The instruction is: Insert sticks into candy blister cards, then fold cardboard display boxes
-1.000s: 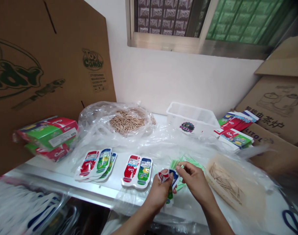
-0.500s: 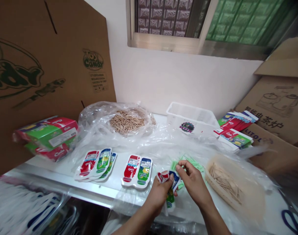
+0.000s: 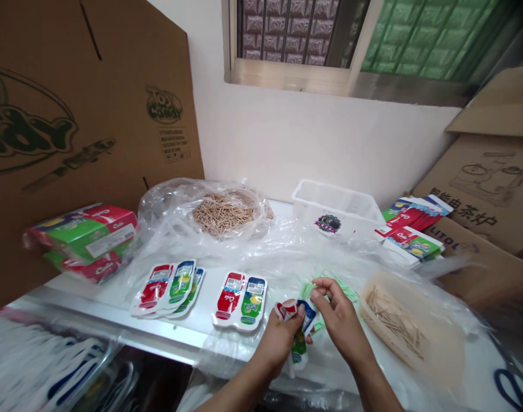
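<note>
My left hand (image 3: 280, 339) is closed around a small bottle-shaped printed packet (image 3: 298, 337), red at the top left, blue and green below. My right hand (image 3: 339, 317) pinches the packet's upper right edge with thumb and forefinger. Both hands hover over the front of the white table (image 3: 115, 292). Just behind my right hand lies a bunch of pale green sticks (image 3: 334, 281) on clear plastic. To the left of my hands lie two flat piles of the same printed packets (image 3: 241, 300) (image 3: 169, 288).
A clear bag of wooden sticks (image 3: 225, 213) sits at the back; another heap of sticks (image 3: 396, 323) lies right of my hands. A white plastic basket (image 3: 336, 209), wrapped packet bundles (image 3: 83, 237), more packets (image 3: 411, 229) and cardboard boxes (image 3: 480, 189) ring the table.
My right hand has drawn slightly closer to the left and its fingers have tightened on the packet's top edge. The left hand holds nearly still.
</note>
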The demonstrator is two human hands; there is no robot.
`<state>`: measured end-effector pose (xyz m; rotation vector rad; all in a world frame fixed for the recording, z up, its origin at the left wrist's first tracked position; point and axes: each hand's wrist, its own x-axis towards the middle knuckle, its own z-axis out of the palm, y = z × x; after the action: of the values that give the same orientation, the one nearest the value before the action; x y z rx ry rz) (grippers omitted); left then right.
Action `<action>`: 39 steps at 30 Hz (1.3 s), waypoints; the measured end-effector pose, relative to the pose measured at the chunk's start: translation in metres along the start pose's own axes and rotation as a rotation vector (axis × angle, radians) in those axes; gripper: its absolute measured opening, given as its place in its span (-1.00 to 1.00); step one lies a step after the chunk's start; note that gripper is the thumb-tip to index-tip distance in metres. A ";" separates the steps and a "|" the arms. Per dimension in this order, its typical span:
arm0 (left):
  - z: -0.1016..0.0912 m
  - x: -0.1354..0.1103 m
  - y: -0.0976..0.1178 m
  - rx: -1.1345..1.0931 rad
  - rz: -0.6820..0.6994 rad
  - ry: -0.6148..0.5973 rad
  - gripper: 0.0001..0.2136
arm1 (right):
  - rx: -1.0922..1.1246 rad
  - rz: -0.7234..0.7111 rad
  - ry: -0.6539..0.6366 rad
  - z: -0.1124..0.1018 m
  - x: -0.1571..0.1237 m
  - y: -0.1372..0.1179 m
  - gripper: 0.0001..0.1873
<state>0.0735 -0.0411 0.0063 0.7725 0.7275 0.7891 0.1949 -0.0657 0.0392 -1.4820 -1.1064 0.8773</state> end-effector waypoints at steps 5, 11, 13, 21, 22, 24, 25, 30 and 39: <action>-0.001 -0.001 -0.001 0.015 -0.008 -0.028 -0.63 | -0.003 0.023 -0.058 0.000 -0.001 -0.004 -0.71; -0.002 -0.001 -0.001 -0.025 -0.013 -0.017 -0.60 | -0.225 -0.047 0.021 -0.007 0.000 0.001 -0.82; -0.003 0.000 0.000 -0.008 -0.015 -0.012 -0.60 | -0.286 -0.069 0.026 -0.010 0.000 0.003 -0.85; -0.006 -0.001 0.000 0.065 -0.009 -0.050 -0.62 | -0.332 -0.090 -0.012 -0.011 -0.001 0.003 -0.83; -0.006 -0.001 0.000 0.071 -0.004 -0.060 -0.62 | -0.338 -0.092 -0.017 -0.012 -0.002 0.003 -0.83; -0.006 0.000 0.000 0.083 0.008 -0.078 -0.62 | -0.349 -0.094 -0.025 -0.012 -0.002 0.002 -0.82; -0.007 0.000 0.000 0.089 0.015 -0.086 -0.62 | -0.355 -0.095 -0.029 -0.013 -0.002 0.002 -0.82; -0.005 0.000 0.001 0.097 0.048 -0.105 -0.63 | -0.372 -0.113 -0.032 -0.016 -0.004 0.002 -0.80; -0.004 -0.003 0.011 0.203 0.117 -0.153 -0.67 | -0.305 -0.109 -0.043 -0.020 -0.007 -0.005 -0.73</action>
<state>0.0649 -0.0370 0.0136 1.0547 0.6347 0.7591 0.2109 -0.0785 0.0476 -1.6378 -1.3859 0.6889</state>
